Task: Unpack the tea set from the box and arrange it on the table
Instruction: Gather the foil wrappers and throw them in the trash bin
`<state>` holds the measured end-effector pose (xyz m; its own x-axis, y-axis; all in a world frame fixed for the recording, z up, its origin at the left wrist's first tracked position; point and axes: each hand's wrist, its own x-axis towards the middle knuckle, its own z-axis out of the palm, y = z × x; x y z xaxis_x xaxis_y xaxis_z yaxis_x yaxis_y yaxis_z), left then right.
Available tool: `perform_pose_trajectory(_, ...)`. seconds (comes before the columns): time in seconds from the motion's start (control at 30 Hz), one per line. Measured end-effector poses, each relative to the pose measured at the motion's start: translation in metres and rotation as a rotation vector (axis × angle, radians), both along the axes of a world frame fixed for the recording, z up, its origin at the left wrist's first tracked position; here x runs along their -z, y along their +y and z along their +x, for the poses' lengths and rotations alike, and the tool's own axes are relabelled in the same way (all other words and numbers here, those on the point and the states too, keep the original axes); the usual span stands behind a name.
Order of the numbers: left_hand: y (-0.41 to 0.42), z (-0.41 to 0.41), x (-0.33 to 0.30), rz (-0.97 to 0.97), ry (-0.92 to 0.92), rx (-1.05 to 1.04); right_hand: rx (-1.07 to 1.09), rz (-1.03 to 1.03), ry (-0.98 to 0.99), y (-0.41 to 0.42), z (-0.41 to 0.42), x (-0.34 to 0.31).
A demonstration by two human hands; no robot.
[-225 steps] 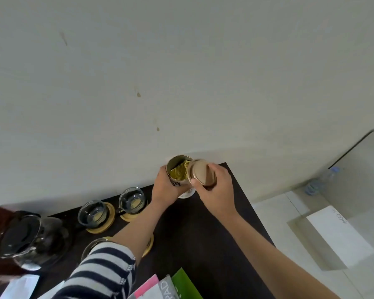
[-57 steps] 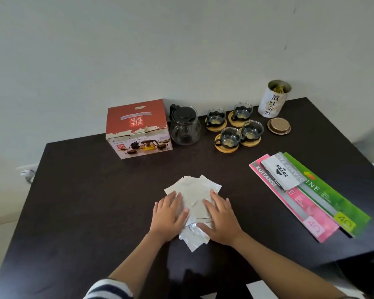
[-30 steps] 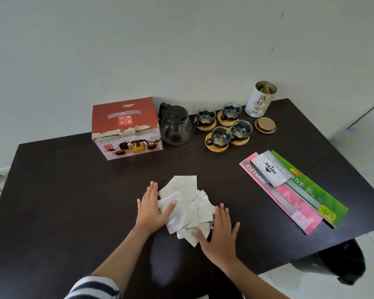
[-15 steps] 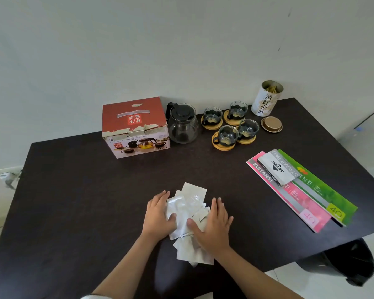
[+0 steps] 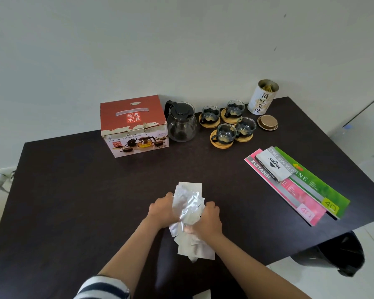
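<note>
While gathering: dark matte table; red card box at back, glass teapot and cups beside it. Crinkly silver sachets bunched between left hand and right hand, long axis running away from body. Fingers of both curled round bundle, equally near.

A red and white box, silver packets, pink and green booklets, a blue-and-white striped sleeve.

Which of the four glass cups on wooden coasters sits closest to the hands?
The front-left glass cup, nearest the glass teapot's side; the other three sit farther back or right.
</note>
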<state>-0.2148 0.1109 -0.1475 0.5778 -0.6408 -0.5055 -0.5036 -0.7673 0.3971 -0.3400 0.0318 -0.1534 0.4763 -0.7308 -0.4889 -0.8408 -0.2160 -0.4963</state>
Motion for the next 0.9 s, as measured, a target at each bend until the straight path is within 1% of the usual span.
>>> perform_pose_trajectory(0.07,-0.001,-0.001,0.0,-0.067,0.049,-0.018,-0.004,0.036,-0.032,-0.005,0.002,0.002)
perform_pose_trajectory(0.17,0.001,-0.005,0.006,-0.163,0.041,-0.057,-0.06,0.024,-0.059,-0.01,-0.005,0.001)
perform_pose_trajectory(0.27,0.003,-0.006,0.008,-0.213,0.076,-0.091,-0.157,-0.182,0.029,-0.009,-0.02,-0.004)
perform_pose_trajectory(0.3,0.002,-0.006,0.008,-0.205,0.091,-0.084,-0.156,-0.238,0.052,-0.007,-0.027,-0.005)
perform_pose_trajectory(0.37,0.001,-0.005,0.008,-0.174,0.102,-0.051,-0.105,-0.257,0.096,-0.002,-0.043,-0.005)
perform_pose_trajectory(0.5,-0.005,-0.006,0.011,-0.09,-0.016,0.022,-0.153,-0.235,0.252,0.015,-0.066,0.0)
perform_pose_trajectory(0.63,-0.018,-0.003,0.006,-0.037,-0.021,0.125,-0.152,-0.229,0.199,0.017,-0.065,0.001)
perform_pose_trajectory(0.8,-0.024,0.004,0.002,-0.038,-0.112,0.193,-0.122,-0.215,0.16,0.007,-0.055,0.001)
perform_pose_trajectory(0.9,-0.025,0.005,0.002,-0.063,-0.07,0.186,-0.117,-0.196,0.116,-0.001,-0.049,0.003)
